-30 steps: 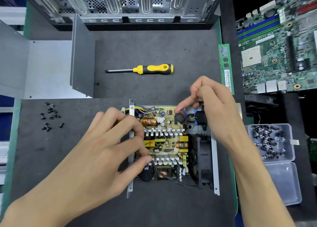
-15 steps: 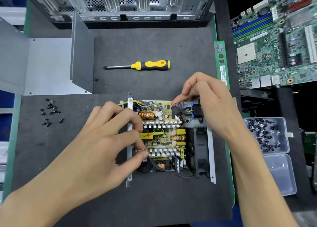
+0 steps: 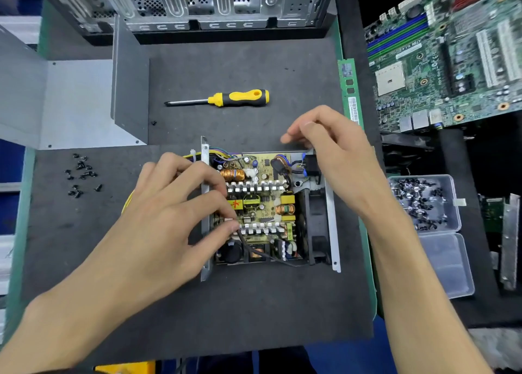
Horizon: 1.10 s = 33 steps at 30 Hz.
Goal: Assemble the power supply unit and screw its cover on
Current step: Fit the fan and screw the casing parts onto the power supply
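Note:
The open power supply unit (image 3: 331, 221) lies mid-mat, its yellow circuit board (image 3: 261, 204) with heat sinks and copper coils exposed and a black fan along its right side. My left hand (image 3: 169, 218) grips the unit's left wall, thumb and fingertips resting on the board's heat sinks. My right hand (image 3: 336, 153) hovers over the far right corner by the black power socket, fingers loosely curled, holding nothing. The grey metal cover (image 3: 73, 105) stands apart at the far left. A yellow-and-black screwdriver (image 3: 240, 98) lies behind the unit.
Several loose black screws (image 3: 82, 173) lie left of the unit, and a single screw (image 3: 153, 123) by the cover. A clear box of screws (image 3: 423, 201) sits at right. A RAM stick (image 3: 350, 91), a motherboard (image 3: 452, 57) and a computer case (image 3: 211, 3) border the mat.
My right hand has lifted off the black component at the board's far right and pulled back above the unit's rear edge. My left hand has kept its hold on the left wall.

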Motion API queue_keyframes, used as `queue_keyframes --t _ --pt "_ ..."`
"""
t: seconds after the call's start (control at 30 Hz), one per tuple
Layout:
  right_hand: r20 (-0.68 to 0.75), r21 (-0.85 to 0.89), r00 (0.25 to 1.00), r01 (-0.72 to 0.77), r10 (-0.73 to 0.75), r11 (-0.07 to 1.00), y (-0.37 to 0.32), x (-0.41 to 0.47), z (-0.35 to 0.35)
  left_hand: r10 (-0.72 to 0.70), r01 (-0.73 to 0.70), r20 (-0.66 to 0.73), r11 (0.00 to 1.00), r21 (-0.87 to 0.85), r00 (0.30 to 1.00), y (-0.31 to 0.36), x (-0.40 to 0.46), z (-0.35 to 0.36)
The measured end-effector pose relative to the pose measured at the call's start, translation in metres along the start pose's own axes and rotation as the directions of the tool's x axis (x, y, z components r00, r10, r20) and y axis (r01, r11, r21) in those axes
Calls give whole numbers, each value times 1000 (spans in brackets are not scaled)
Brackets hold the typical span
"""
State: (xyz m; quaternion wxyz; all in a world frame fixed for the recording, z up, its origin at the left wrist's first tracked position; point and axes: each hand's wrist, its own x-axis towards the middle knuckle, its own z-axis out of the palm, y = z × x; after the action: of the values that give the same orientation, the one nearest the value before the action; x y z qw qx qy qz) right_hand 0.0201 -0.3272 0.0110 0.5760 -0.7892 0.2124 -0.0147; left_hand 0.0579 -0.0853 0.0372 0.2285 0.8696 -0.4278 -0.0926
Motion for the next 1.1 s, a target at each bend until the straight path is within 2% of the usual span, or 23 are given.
queue_keyframes --t 0.2,0.33,0.6,0.67,0.87,1.0,1.1 --pt "-21 -39 999 46 -47 998 6 -30 -6 -19 21 -100 1000 13 995 10 -11 1" --pt "22 -68 998 52 -51 996 11 -51 -7 -31 34 -148 999 19 988 19 -19 1" --pt "121 -75 990 81 -72 994 18 -86 -10 -139 152 -265 988 28 954 34 -28 4" --pt "105 -40 992 80 -75 996 19 -92 -9 -167 168 -274 986 -20 947 38 -29 5" --pt "84 8 991 108 -109 994 25 -104 -11 -321 230 -257 917 -326 912 53 -37 3" --pt "61 -10 993 100 -99 995 28 -113 -16 -338 228 -244 893 -387 909 63 -36 4" --pt "42 12 996 82 -82 997 26 -117 -19 -305 208 -231 907 -366 924 69 -33 1"
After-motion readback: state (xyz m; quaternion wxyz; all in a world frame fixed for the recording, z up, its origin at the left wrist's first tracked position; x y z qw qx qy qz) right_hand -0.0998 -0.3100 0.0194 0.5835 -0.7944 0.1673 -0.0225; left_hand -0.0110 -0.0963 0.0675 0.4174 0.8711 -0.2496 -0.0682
